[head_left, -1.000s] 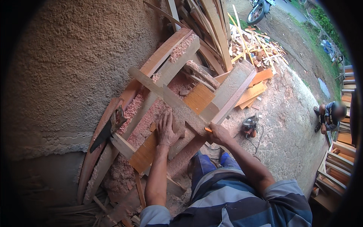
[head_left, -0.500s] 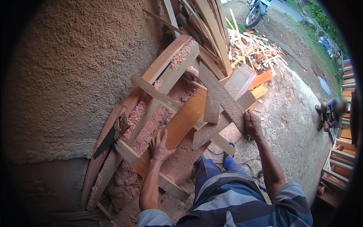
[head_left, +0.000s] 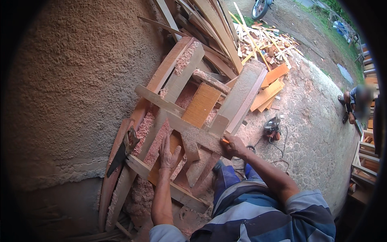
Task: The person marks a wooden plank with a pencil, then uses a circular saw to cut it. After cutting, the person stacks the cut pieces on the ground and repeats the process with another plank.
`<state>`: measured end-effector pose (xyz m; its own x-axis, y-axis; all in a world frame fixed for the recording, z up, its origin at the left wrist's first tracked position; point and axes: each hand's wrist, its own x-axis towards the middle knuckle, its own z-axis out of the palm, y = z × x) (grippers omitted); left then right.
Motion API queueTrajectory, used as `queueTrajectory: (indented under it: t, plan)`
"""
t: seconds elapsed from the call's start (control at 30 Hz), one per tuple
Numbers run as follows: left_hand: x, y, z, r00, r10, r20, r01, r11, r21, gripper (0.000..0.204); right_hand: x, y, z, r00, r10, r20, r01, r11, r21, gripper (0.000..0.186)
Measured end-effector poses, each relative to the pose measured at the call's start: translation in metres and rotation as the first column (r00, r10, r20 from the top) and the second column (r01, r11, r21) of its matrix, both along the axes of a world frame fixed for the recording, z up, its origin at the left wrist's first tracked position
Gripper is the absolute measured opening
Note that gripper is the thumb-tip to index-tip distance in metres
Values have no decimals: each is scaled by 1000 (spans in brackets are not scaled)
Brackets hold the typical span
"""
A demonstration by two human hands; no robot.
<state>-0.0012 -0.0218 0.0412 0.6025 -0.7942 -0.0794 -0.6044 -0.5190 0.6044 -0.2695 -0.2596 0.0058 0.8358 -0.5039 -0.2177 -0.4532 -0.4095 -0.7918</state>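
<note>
An orange-brown board [head_left: 200, 105] lies slanting across the wooden supports, running from the upper middle down toward my left hand [head_left: 167, 155]. That hand rests on the board with its fingers stretched out and thumb apart. Across the board lies a flat, dusty wooden set square [head_left: 193, 131] made of joined pieces, covering part of it. My right hand [head_left: 234, 147] is closed at the right end of this square. An orange pencil [head_left: 225, 140] pokes out of the same hand; the fingers' undersides are hidden.
A handsaw [head_left: 121, 153] leans on the supports at left, by the rough wall [head_left: 80, 92]. A circular saw [head_left: 272, 128] with a cable sits on the floor at right. Offcuts [head_left: 270, 44] are heaped at the back. A person [head_left: 356, 103] crouches at far right.
The set square has turned and moved left and nearer, now lying across the board. My right hand came left with it. My left hand's fingers have straightened along the board. The view has shifted slightly.
</note>
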Motion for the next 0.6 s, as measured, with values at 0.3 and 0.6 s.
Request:
queueTrajectory:
  t: [0.3,0.6]
  plan:
    - [-28,-19,-22,963,167,211,-203,966,161,133,42,24,-5,991,117,-71,-107,987,123,27]
    - [-31,-16,-27,949,121,291,-164,979,125,116,48,25,-14,995,82,-49,-76,991,106,26]
